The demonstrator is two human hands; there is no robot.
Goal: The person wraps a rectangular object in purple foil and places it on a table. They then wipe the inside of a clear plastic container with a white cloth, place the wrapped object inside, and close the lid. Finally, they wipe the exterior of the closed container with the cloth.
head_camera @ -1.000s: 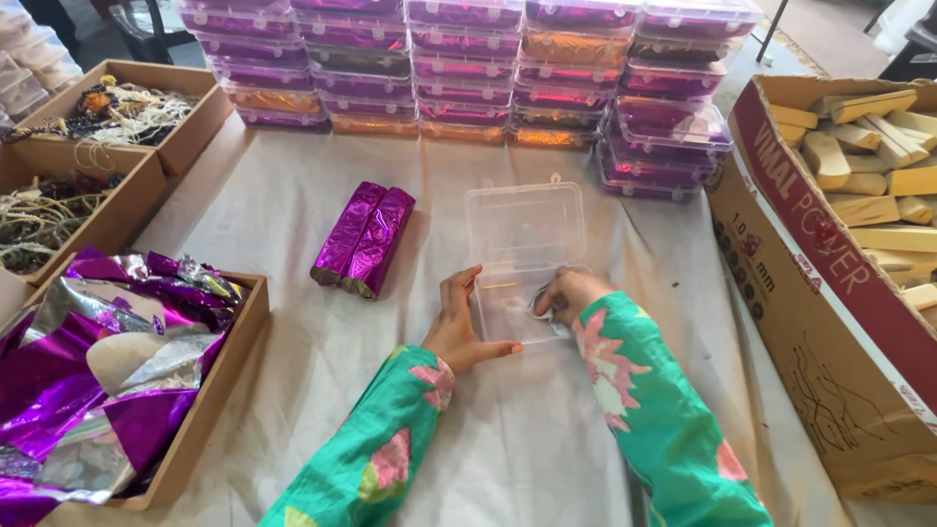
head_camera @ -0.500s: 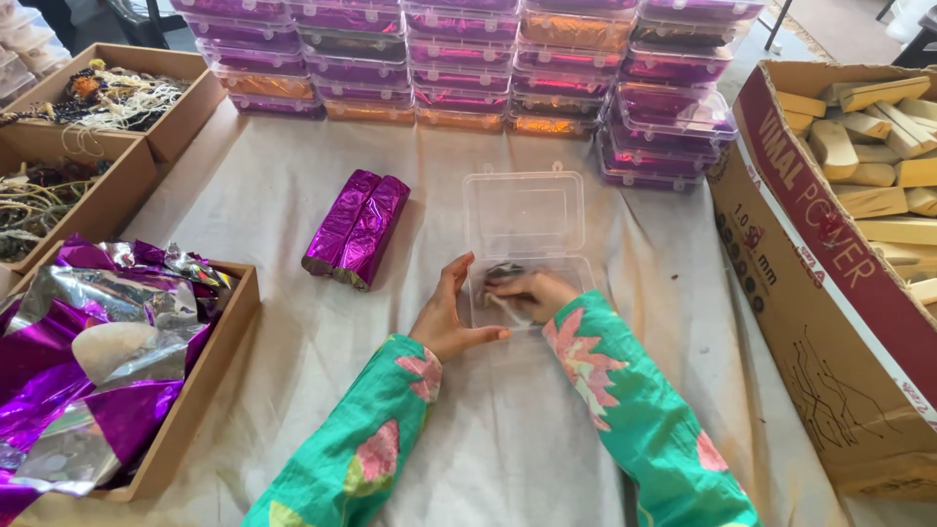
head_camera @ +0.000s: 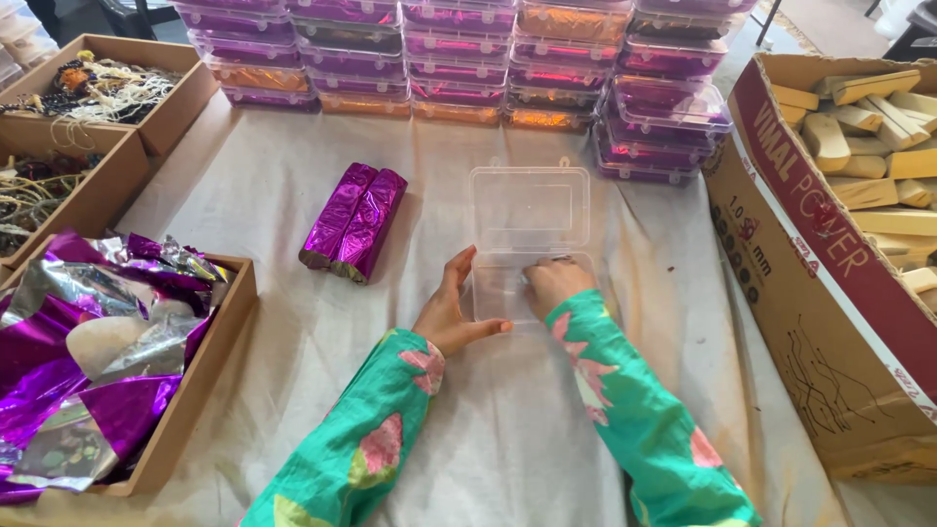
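A clear plastic box (head_camera: pixel 528 210) lies open on the white cloth, its lid flat toward the far side. My left hand (head_camera: pixel 452 312) rests against the box's near left corner, thumb along its front edge. My right hand (head_camera: pixel 552 282) is inside the box's base with fingers curled down; whether it holds anything small is hidden. Two bars wrapped in shiny purple foil (head_camera: pixel 353 220) lie side by side to the left of the box, apart from both hands.
Stacks of filled clear boxes (head_camera: pixel 468 59) line the far side. A big cardboard carton of pale wooden blocks (head_camera: pixel 878 117) stands at the right. At the left are a tray of purple and silver foil (head_camera: pixel 88 342) and trays of tangled threads (head_camera: pixel 88 88).
My right hand has moved back and forth over the box's base and now presses down in it. My left hand has stayed at the box's corner.
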